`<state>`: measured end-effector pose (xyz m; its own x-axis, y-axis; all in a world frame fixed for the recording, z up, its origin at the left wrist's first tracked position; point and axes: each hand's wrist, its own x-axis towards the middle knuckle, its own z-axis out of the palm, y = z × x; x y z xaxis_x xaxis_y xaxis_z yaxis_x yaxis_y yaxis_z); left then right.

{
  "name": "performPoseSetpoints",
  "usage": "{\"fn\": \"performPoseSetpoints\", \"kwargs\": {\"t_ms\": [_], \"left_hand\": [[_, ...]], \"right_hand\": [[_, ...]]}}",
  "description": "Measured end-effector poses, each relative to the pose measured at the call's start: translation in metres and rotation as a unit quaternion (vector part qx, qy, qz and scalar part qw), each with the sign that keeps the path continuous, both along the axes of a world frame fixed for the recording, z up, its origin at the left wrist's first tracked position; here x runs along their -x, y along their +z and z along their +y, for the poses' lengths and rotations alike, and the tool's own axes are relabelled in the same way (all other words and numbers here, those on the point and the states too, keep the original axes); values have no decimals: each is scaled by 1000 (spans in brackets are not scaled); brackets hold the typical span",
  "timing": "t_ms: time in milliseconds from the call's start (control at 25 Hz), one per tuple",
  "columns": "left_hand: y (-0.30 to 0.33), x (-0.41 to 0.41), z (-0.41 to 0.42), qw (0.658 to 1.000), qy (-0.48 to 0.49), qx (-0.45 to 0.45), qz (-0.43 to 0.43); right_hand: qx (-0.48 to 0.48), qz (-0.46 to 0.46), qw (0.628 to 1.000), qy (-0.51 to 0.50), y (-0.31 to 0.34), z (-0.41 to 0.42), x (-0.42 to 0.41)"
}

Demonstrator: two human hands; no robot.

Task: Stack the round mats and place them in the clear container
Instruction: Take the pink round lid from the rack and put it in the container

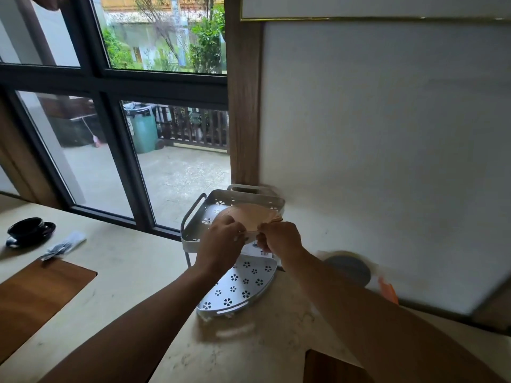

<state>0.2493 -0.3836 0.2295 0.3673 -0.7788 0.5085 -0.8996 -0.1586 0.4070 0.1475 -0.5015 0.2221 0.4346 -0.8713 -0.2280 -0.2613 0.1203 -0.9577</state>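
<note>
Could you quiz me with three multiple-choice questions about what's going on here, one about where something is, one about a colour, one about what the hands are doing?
1. Where are the round mats?
A. over the top tier of the white rack
B. on the wooden board
C. beside the cup

2. What colour is the cup and saucer at left?
A. white
B. black
C. orange

3. What are the hands doing?
A. resting flat on the counter
B. both gripping the mats' near edge
C. one holds the cup

Answers: 1 A, the rack's tray lies beneath them. 2 B, both look black. 3 B, the left hand and right hand pinch the edge.
</note>
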Motion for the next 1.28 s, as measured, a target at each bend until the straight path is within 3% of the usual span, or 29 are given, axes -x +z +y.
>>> {"fn": "performPoseSetpoints", "kwargs": {"t_ms": [160,320,440,600,720,920,1120,1280], "left_hand": [[13,6,4,1000,7,6,-27],[41,15,9,997,22,38,-62],[62,33,17,996,-27,79,-44],[79,55,25,992,-105,70,27],[80,64,19,990,-98,63,78],[66,88,-11,955,-133,22,263],[36,113,-45,938,-218,-98,249],[9,116,-62,944,-191,-133,232]], "right_hand": [[83,-21,996,-8,12,7,5],[113,-103,988,-2,45,15,13],[91,-168,982,6,73,20,35],[118,-174,977,12,98,25,80],[167,-134,977,15,114,22,123],[301,22,947,114,123,12,185],[389,156,889,183,111,-1,230],[405,195,871,196,90,-23,255]]}}
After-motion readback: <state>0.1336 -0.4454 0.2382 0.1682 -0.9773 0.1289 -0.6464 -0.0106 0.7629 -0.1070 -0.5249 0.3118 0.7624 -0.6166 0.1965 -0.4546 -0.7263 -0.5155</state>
